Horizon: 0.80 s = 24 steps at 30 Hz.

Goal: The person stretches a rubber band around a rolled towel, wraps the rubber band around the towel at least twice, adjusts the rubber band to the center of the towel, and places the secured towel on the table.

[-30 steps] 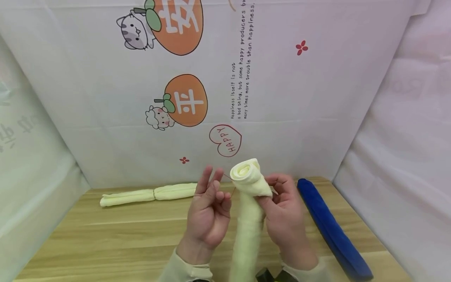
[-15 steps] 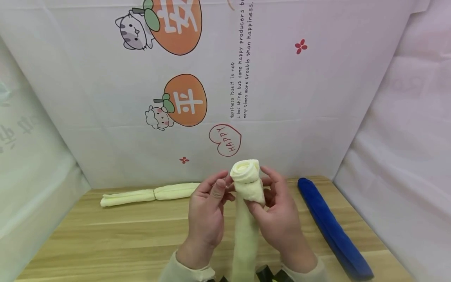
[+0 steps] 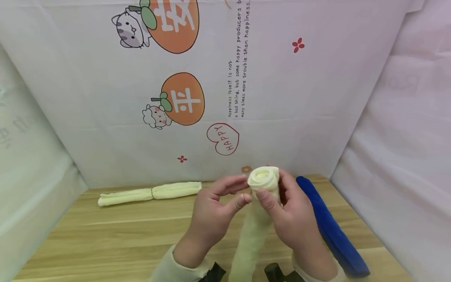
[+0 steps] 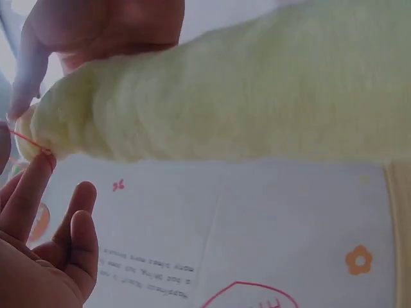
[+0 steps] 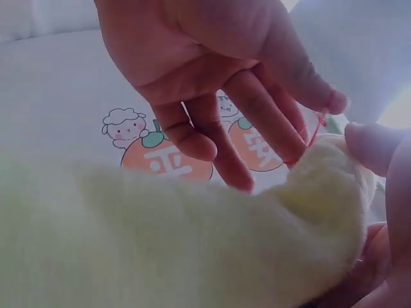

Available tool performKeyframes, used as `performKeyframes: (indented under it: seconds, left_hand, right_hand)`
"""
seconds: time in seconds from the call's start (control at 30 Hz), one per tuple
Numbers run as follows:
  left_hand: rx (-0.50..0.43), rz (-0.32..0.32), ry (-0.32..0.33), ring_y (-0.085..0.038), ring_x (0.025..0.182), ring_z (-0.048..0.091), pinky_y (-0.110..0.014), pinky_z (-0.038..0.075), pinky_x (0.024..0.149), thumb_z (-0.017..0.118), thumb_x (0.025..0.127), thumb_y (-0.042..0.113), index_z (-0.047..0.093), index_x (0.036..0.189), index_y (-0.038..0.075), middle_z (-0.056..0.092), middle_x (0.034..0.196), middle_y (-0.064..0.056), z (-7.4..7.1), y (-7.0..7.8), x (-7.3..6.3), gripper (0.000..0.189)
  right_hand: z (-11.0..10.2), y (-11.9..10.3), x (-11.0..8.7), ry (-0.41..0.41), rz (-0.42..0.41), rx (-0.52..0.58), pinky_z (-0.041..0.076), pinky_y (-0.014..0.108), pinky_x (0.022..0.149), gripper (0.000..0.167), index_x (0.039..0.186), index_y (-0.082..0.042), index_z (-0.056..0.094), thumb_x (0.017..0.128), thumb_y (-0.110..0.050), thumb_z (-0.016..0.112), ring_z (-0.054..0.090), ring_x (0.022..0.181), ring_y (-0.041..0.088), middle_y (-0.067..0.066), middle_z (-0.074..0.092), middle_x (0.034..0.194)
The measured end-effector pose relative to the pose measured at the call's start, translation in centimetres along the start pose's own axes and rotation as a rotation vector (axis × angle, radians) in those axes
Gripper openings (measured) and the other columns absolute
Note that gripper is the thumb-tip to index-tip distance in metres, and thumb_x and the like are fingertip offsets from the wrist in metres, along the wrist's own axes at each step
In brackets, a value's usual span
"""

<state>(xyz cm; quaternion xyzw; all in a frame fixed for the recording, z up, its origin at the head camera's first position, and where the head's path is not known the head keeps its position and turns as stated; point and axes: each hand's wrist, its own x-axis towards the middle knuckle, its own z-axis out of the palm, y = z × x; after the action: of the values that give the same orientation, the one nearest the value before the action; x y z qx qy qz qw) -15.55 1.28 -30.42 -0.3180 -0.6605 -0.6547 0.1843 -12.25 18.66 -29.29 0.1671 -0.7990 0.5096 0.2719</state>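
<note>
Yellow towel roll (image 3: 255, 223) up over table (image 3: 123, 239), right hand (image 3: 294, 215) clamped round coiled end; left hand (image 3: 213, 211) alongside, thumb and fingers apart, red band (image 5: 321, 119) looped on them; coiled end points up, long axis sloping nearward.

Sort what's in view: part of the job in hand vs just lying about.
In the job:
held pale yellow roll, gripped near its top end by the right hand
red band, looped on the left hand

Apparently just lying about, untouched:
second pale yellow roll, cinched mid-length
blue roll
</note>
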Motion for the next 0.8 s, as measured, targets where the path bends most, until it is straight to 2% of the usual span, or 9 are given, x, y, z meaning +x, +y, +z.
performKeyframes:
  seconds: [0.1,0.2,0.37,0.4,0.47,0.57,0.67,0.73,0.8]
  left_hand:
    - [0.083,0.099,-0.04,-0.014,0.102,0.069,-0.036,0.051,0.093,0.083,0.078,0.006,0.072,0.115,0.008,0.073,0.108,0.003,0.0,0.3,-0.1,0.038]
    - [0.108,0.108,-0.04,-0.014,0.103,0.068,-0.033,0.054,0.085,0.084,0.077,0.007,0.072,0.115,0.007,0.074,0.106,0.004,-0.1,0.4,-0.2,0.04]
    - [0.161,-0.101,-0.031,-0.01,0.092,0.067,-0.022,0.046,0.055,0.081,0.082,0.022,0.068,0.126,0.017,0.073,0.101,0.015,-0.6,0.4,-0.4,0.046]
    - [0.165,-0.154,-0.032,-0.009,0.09,0.067,-0.021,0.042,0.051,0.08,0.083,0.026,0.067,0.129,0.019,0.072,0.101,0.017,-0.8,0.4,-0.4,0.048]
    - [0.13,-0.243,-0.037,-0.01,0.09,0.068,-0.021,0.045,0.058,0.076,0.086,0.033,0.064,0.132,0.022,0.072,0.104,0.016,-1.0,0.4,-0.4,0.048]
    - [0.046,-0.328,-0.037,-0.011,0.086,0.069,-0.021,0.043,0.058,0.072,0.089,0.039,0.061,0.122,0.015,0.073,0.105,0.01,-1.2,0.6,-0.2,0.042]
    - [-0.02,-0.344,-0.017,-0.008,0.061,0.055,-0.022,0.037,0.051,0.073,0.089,0.041,0.055,0.097,0.008,0.074,0.085,0.003,-1.6,0.8,0.2,0.039]
    - [-0.018,-0.323,-0.015,-0.007,0.059,0.05,-0.023,0.037,0.051,0.074,0.088,0.04,0.057,0.09,0.005,0.072,0.078,0.002,-1.8,1.0,0.6,0.039]
    - [-0.001,-0.291,-0.033,-0.008,0.062,0.057,-0.025,0.048,0.058,0.075,0.087,0.041,0.069,0.09,0.007,0.07,0.075,0.002,-2.0,1.2,0.9,0.034]
  right_hand:
    - [0.0,-0.5,0.1,0.048,0.087,0.123,0.055,0.029,0.063,0.03,0.125,-0.006,0.062,0.096,-0.012,0.068,0.063,0.083,0.02,0.008,0.065,0.104]
    - [0.0,-0.9,0.3,0.114,0.202,0.262,0.056,0.03,0.058,0.021,0.115,-0.004,0.066,0.096,-0.013,0.068,0.064,0.075,0.02,0.013,0.066,0.097]
    - [0.0,-1.1,1.0,0.234,0.303,0.425,0.056,0.026,0.062,0.024,0.114,0.001,0.065,0.095,-0.014,0.069,0.064,0.076,0.018,0.015,0.067,0.095]
    - [0.1,-1.1,1.1,0.25,0.305,0.45,0.056,0.026,0.063,0.024,0.114,0.002,0.064,0.095,-0.012,0.069,0.064,0.077,0.017,0.015,0.066,0.096]
    - [0.2,-1.2,1.2,0.262,0.301,0.456,0.055,0.026,0.063,0.023,0.114,0.003,0.064,0.095,-0.011,0.068,0.063,0.077,0.017,0.014,0.067,0.095]
    - [0.6,-1.2,1.1,0.235,0.273,0.413,0.055,0.025,0.059,0.02,0.112,0.001,0.066,0.095,-0.008,0.068,0.062,0.074,0.017,0.014,0.067,0.092]
    - [0.9,-1.2,1.0,0.162,0.201,0.351,0.054,0.026,0.058,0.019,0.112,-0.001,0.067,0.094,-0.004,0.069,0.064,0.075,0.017,0.013,0.068,0.095]
    - [1.1,-1.3,0.9,0.12,0.136,0.325,0.055,0.025,0.061,0.021,0.113,-0.002,0.068,0.092,0.0,0.069,0.065,0.08,0.018,0.013,0.069,0.098]
    - [1.2,-1.3,1.0,0.081,0.079,0.303,0.055,0.025,0.067,0.023,0.113,-0.002,0.069,0.091,0.003,0.069,0.066,0.086,0.018,0.013,0.07,0.103]
